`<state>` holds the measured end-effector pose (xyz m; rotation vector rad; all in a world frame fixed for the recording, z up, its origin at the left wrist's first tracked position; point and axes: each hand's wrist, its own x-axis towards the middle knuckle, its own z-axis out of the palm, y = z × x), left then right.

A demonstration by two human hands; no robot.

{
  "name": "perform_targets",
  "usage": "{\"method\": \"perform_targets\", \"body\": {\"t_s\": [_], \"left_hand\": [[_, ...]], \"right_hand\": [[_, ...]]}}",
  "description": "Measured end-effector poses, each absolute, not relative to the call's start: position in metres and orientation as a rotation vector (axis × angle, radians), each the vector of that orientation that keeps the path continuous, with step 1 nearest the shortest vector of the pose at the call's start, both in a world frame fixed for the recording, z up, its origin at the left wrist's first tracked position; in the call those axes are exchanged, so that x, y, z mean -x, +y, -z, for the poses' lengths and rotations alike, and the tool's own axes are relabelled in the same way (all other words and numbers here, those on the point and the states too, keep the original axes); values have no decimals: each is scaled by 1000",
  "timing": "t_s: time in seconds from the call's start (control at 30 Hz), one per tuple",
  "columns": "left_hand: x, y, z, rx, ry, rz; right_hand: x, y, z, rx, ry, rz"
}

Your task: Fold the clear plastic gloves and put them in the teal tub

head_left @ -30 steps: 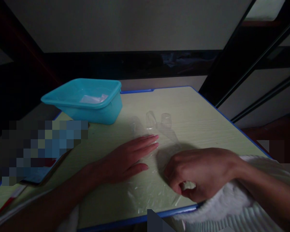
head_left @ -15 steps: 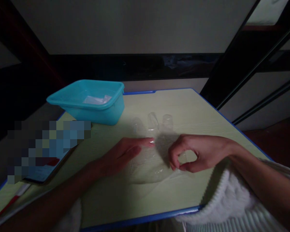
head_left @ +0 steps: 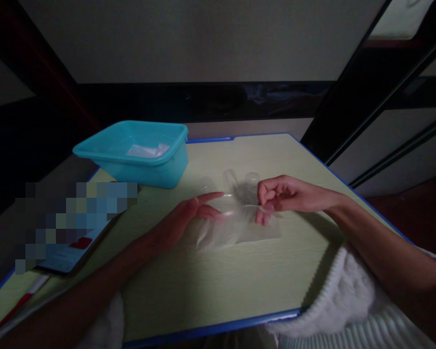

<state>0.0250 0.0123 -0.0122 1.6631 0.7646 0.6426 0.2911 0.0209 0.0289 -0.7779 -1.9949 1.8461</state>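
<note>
A thin, clear plastic glove (head_left: pixel 240 228) lies on the table in front of me, three of its rounded fingers pointing away. My right hand (head_left: pixel 285 194) pinches the film between thumb and fingers at the right, and the near part is lifted and folded over. Through the film some of my right fingertips show. From the left, my left hand (head_left: pixel 192 213) reaches in with its index finger stretched out across the glove, touching it near the base of the glove's fingers. Its other fingers are bent at the film's left edge.
A turquoise plastic basin (head_left: pixel 152 167) with white film inside stands at the table's back left. Nearer, a phone (head_left: pixel 80 247) lies at the left, partly pixelated, beside a red and white stick-like item (head_left: pixel 25 298). The pale table (head_left: pixel 203 300) has a blue edge.
My right hand has moved up and away from me, bringing the glove's near part over into a fold. My left index finger has shifted slightly farther away and left.
</note>
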Motion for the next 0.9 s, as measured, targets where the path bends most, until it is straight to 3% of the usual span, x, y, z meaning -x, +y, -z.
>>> {"method": "perform_targets", "body": {"t_s": [0.2, 0.9], "left_hand": [[-25, 11, 16, -1352, 705, -645], [-40, 11, 2, -1428, 937, -643]], "right_hand": [[-292, 32, -21, 826, -1847, -1835], [-295, 45, -13, 1109, -1640, -1561]]}}
